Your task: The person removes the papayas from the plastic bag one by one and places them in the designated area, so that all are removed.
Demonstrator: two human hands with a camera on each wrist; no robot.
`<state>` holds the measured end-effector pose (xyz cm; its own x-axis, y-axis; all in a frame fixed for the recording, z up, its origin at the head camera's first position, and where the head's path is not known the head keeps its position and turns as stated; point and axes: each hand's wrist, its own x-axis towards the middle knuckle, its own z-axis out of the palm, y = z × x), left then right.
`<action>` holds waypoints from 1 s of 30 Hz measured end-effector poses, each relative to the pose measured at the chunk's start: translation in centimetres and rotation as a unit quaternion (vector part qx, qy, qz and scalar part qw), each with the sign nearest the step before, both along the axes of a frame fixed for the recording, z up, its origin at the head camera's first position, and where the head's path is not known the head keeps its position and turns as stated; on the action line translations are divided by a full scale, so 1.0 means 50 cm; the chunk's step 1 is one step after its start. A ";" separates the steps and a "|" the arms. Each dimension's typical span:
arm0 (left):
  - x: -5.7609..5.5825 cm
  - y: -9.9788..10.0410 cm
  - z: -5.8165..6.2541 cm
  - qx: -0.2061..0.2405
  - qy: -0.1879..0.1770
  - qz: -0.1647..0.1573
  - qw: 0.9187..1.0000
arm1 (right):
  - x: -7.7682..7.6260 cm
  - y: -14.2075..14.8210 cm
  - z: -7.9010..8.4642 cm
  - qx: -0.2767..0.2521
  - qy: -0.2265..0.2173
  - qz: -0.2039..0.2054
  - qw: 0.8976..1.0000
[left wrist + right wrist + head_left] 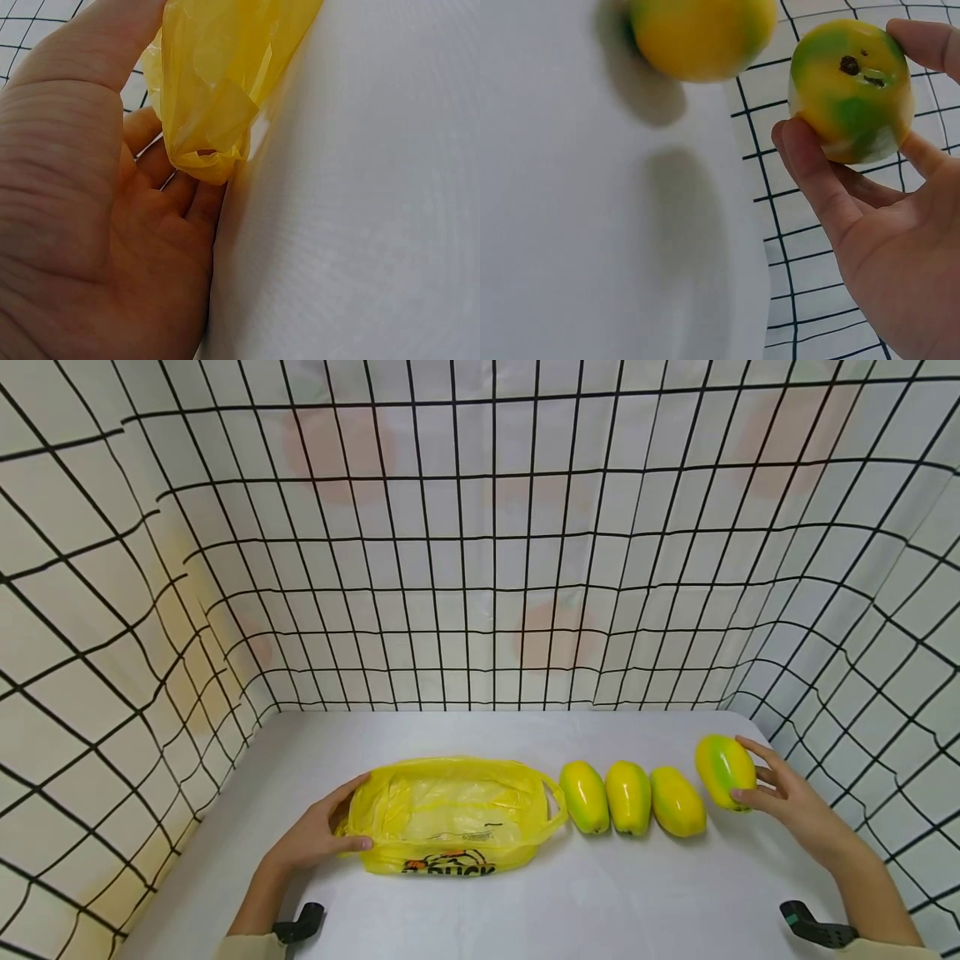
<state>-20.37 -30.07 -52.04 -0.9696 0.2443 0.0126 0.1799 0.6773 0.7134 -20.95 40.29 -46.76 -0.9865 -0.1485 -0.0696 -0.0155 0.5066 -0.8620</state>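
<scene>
My left hand (311,835) grips the left end of a yellow plastic bag (450,858), thumb along its front edge and fingers at the back. The bag lies with its mouth spread wide, a dark printed duck logo on the front and a handle loop to the right. In the left wrist view, the bag's gathered corner (214,127) hangs between thumb and fingers. My right hand (795,810) pinches a glossy yellow-green papaya (723,772) between thumb and fingertips. The right wrist view shows that papaya's end (855,97) with dark spots, held above the table.
Three more papayas, a left one (585,797), a middle one (628,797) and a right one (677,802), lie in a row between the bag and my right hand. The white table (585,902) meets black-gridded white walls (495,560) at the back and sides.
</scene>
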 end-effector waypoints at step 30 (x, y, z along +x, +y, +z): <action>0.004 0.002 0.006 -0.002 -0.005 0.005 1.000 | 0.003 0.008 -0.064 0.098 -0.062 0.004 0.993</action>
